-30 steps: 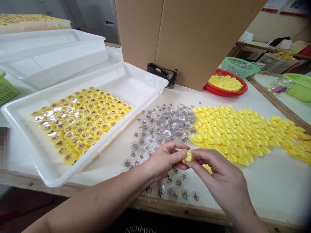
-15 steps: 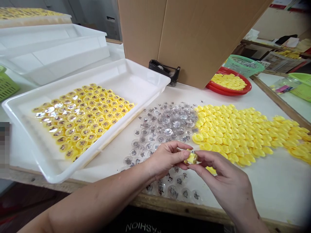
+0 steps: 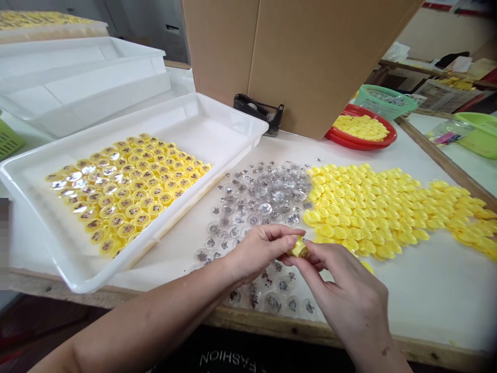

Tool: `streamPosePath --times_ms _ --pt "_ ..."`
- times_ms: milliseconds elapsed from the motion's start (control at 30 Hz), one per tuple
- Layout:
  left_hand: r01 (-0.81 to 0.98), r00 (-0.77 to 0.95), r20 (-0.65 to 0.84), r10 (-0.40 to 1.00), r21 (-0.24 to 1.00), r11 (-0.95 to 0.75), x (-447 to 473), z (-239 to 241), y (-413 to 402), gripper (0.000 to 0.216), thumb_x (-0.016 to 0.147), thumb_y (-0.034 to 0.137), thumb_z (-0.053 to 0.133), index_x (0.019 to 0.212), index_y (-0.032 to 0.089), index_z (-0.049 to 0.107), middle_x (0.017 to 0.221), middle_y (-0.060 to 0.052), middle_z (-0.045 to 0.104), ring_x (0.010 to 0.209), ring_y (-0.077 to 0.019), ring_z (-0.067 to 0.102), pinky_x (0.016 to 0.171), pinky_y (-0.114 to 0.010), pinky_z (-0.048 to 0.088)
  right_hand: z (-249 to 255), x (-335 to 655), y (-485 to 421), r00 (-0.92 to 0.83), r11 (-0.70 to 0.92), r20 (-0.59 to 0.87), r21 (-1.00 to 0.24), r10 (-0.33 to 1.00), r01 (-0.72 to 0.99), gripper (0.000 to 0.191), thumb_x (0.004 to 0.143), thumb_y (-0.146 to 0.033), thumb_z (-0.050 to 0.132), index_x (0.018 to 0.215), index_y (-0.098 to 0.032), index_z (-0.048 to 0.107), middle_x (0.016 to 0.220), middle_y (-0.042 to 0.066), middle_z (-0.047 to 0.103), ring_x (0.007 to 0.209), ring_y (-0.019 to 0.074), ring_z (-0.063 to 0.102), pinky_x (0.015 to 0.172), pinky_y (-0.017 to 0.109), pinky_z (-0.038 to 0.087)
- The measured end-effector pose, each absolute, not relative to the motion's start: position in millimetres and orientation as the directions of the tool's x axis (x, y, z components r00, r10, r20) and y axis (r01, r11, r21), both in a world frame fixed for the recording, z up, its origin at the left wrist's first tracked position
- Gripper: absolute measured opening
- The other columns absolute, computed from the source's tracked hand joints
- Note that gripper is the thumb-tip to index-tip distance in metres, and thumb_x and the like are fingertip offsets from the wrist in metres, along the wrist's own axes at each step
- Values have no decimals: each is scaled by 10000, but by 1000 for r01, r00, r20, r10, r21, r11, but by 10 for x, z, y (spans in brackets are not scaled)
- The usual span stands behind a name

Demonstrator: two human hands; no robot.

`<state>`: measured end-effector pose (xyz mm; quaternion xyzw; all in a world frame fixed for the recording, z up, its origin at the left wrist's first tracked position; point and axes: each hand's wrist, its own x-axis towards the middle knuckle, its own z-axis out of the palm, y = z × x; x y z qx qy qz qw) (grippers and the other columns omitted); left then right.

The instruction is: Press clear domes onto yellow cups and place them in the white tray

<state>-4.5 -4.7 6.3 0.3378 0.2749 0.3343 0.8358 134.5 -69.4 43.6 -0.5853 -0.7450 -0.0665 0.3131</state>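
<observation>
Between the fingertips of both hands is a small yellow plastic piece (image 3: 300, 247), partly covered by the fingers. My left hand (image 3: 262, 251) pinches it from the left, and my right hand (image 3: 341, 280) grips its right side. Below and behind my left hand lie clear round discs (image 3: 266, 207) with small dark printed figures. Beyond my right hand spreads a bed of yellow oval caps (image 3: 361, 207). To the left, a white tray (image 3: 229, 116) holds rows of yellow pieces with printed clear faces (image 3: 132, 197).
A black tape dispenser (image 3: 259, 114) stands against a tall cardboard box (image 3: 295, 62). Red bowls (image 3: 359, 140) of yellow caps and a green basket (image 3: 384, 101) are at the back right. More white trays (image 3: 97, 83) stand back left. A wooden edge (image 3: 279, 322) runs along the table front.
Both hands have shifted slightly left in the picture as the whole view moved. The yellow piece has been turned between the fingers and shows more yellow.
</observation>
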Motion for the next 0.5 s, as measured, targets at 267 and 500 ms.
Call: streamPosePath --times_ms 267,500 --pt "-290 659 -107 745 878 382 -75 182 -36 283 742 300 721 901 131 559 795 -35 647 730 -122 601 675 -234 448 287 1388 -687 32 284 535 -498 845 819 149 808 -210 659 944 -196 601 776 7 599 674 119 580 622 239 497" --pt "-191 602 -53 797 959 208 -49 134 -80 288 740 297 698 947 130 587 853 -48 622 752 -138 570 677 -252 436 186 1550 -706 131 41 95 -930 987 366 241 823 -366 630 1013 -220 609 944 42 674 823 172 642 738 302 541"
